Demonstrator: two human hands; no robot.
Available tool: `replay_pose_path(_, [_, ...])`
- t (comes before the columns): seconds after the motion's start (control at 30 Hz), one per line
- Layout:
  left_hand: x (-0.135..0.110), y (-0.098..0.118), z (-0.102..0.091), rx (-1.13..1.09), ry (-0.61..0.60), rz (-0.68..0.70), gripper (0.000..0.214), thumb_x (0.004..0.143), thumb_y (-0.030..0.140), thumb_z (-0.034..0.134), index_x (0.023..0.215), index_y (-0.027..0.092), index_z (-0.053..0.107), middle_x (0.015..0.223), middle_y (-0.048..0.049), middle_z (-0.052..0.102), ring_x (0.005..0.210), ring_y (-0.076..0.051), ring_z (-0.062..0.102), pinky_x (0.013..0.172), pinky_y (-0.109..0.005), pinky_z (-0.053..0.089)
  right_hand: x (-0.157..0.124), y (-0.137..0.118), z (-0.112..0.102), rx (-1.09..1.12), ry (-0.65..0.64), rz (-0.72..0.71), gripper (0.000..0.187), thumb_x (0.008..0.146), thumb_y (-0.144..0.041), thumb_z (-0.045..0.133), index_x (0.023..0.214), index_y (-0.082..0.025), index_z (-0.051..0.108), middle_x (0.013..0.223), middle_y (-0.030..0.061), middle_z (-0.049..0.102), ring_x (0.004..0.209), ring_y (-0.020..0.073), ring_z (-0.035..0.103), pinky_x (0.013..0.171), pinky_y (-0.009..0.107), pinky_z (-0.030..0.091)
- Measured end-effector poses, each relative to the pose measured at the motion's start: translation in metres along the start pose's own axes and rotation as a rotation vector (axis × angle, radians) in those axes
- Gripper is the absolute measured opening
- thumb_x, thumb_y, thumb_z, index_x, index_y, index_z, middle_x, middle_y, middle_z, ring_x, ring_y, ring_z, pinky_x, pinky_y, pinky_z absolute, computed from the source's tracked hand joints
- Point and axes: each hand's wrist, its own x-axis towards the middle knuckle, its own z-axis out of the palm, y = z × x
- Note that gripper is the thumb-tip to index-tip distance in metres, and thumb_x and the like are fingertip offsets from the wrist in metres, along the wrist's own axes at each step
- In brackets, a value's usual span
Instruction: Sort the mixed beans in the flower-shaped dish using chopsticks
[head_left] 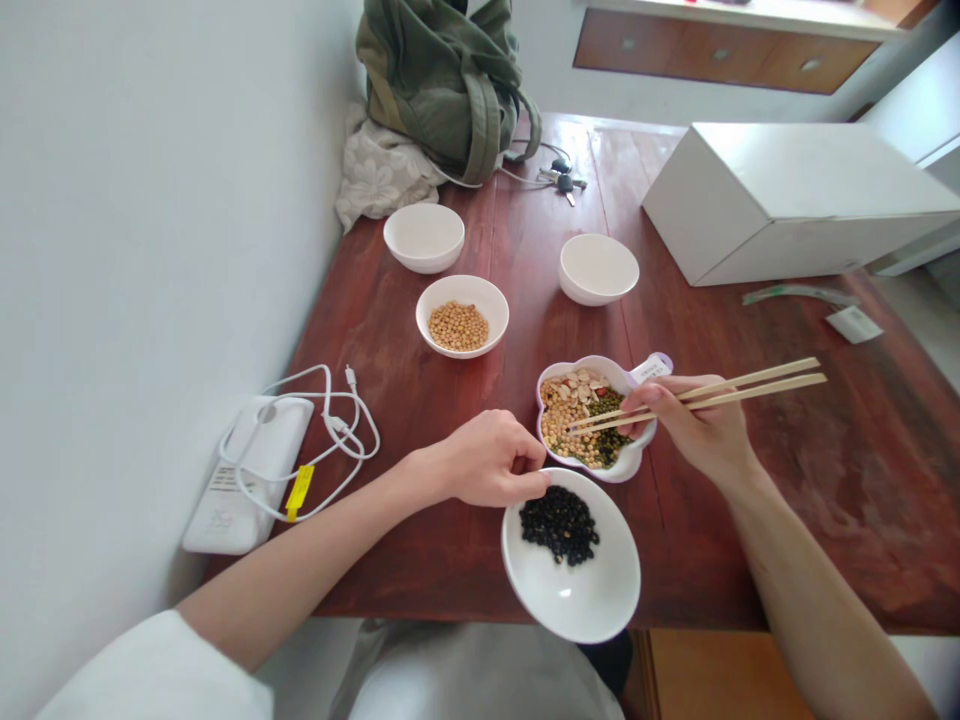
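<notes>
My left hand pinches the rim of a white bowl that holds black beans; the bowl tilts at the table's front edge. In my right hand is a pair of wooden chopsticks. Their tips reach into a flower-shaped dish with a lilac rim and a short labelled handle. Inside that dish lie soybeans, peanuts and green mung beans. Whether the tips grip a bean is too small to tell.
Behind stand a white bowl of soybeans and two white bowls, one left and one right. A power bank with a cable lies left. Farther back are a green bag, keys and a white box.
</notes>
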Motion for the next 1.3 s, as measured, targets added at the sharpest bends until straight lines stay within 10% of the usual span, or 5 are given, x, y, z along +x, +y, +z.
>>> replay_pose_path(1.0, [0.0, 0.002, -0.001, -0.003, -0.001, -0.003, 0.031, 0.085, 0.027, 0.066, 0.057, 0.013, 0.061, 0.053, 0.0017, 0.058, 0.048, -0.005, 0.044, 0.052, -0.019, 0.03, 0.0, 0.004, 0.0, 0.183, 0.119, 0.013, 0.034, 0.095, -0.046, 0.069, 0.077, -0.019, 0.08, 0.066, 0.0067, 0.073, 0.049, 0.0167, 0.066, 0.044, 0.027, 0.056])
replay_pose_path(1.2, [0.0, 0.001, 0.0, -0.004, -0.001, -0.002, 0.03, 0.085, 0.026, 0.066, 0.058, 0.014, 0.062, 0.053, 0.0018, 0.058, 0.048, -0.005, 0.044, 0.052, -0.02, 0.03, -0.007, 0.004, -0.006, 0.474, -0.22, -0.066, 0.039, 0.096, -0.046, 0.066, 0.077, -0.015, 0.078, 0.068, 0.0093, 0.072, 0.051, 0.0187, 0.069, 0.039, 0.026, 0.055])
replay_pose_path(1.3, [0.0, 0.001, 0.0, -0.008, -0.003, 0.001, 0.029, 0.084, 0.026, 0.066, 0.058, 0.014, 0.062, 0.053, 0.0016, 0.058, 0.048, -0.005, 0.045, 0.052, -0.02, 0.03, -0.008, 0.007, -0.005, 0.419, -0.162, -0.006, 0.039, 0.094, -0.049, 0.068, 0.077, -0.015, 0.078, 0.07, 0.0096, 0.073, 0.054, 0.0187, 0.07, 0.043, 0.027, 0.058])
